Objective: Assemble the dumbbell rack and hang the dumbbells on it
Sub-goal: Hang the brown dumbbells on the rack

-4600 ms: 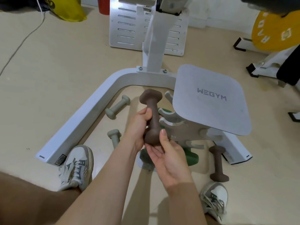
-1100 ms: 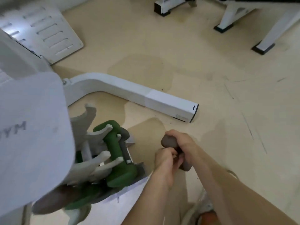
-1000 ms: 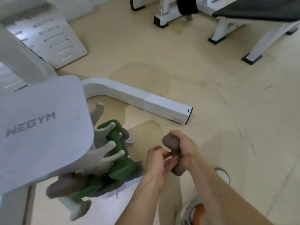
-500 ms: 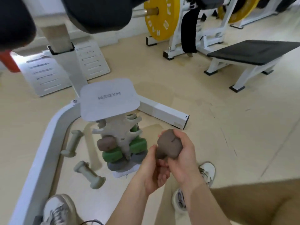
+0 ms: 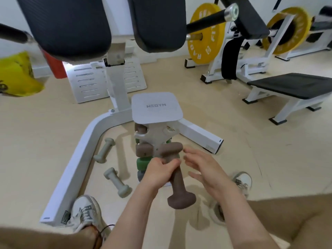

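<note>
A pale grey rack point(image 5: 156, 139) with hooked arms stands on the floor under a grey WEGYM pad point(image 5: 156, 106). On it hang a brown dumbbell point(image 5: 143, 150) and a green dumbbell point(image 5: 142, 163); another brown end point(image 5: 139, 130) shows higher up. My left hand point(image 5: 159, 170) grips the handle of a second brown dumbbell point(image 5: 177, 191), held upright just in front of the rack. My right hand point(image 5: 204, 166) is beside it, fingers spread, holding nothing. Two pale green dumbbells point(image 5: 104, 150) point(image 5: 117, 182) lie on the floor to the left.
The white U-shaped base point(image 5: 79, 159) of a gym machine surrounds the rack, its black pads point(image 5: 71, 24) overhead. My shoes point(image 5: 84, 211) point(image 5: 240, 180) rest on the floor. A weight bench point(image 5: 294, 87) and yellow plates point(image 5: 206, 35) stand to the right.
My right hand has let go of the brown dumbbell, which now stays in my left hand alone, upright and closer to the rack. My view has risen and swung toward the rack.
</note>
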`<state>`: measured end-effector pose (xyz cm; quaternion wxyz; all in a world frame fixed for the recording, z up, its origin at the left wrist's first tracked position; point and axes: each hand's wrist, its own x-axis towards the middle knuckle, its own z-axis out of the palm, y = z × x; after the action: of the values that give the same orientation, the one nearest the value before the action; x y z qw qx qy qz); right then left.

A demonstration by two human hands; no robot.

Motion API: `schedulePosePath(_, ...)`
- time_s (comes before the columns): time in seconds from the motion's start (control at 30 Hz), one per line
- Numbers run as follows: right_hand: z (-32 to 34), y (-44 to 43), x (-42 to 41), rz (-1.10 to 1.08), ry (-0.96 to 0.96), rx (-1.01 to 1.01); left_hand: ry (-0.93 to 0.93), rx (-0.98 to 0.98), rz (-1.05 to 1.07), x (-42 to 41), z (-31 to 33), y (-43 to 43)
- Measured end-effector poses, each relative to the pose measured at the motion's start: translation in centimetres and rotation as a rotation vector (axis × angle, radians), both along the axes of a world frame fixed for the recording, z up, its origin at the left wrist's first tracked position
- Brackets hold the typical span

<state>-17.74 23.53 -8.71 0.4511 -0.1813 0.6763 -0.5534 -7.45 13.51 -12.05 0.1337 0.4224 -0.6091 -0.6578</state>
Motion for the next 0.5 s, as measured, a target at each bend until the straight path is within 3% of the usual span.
schedulePosePath(0.1,-0.7,-0.8,0.2,-0.105,-0.394,-0.148,-0.045,-0.297,-0.115,-0.6,1.8,-0.2)
schedulePosePath(0.23,-1.1,-0.2,-1.6,-0.130,-0.549,-0.408,-0.067,-0.460,-0.179,-1.3,2.0,-0.1)
schedulePosePath(0.33,-0.4,-0.2,-1.9,-0.054,-0.309,-0.366,-0.098,-0.552,-0.258,-1.4,2.5,0.1)
schedulePosePath(0.4,-0.3,-0.8,-1.0,-0.129,-0.117,-0.295,-0.115,-0.568,-0.320,-1.2,2.6,-0.1)
schedulePosePath(0.5,-0.3,-0.9,0.3,-0.178,-0.011,-0.280,-0.046,-0.402,-0.331,-0.9,2.5,-0.8)
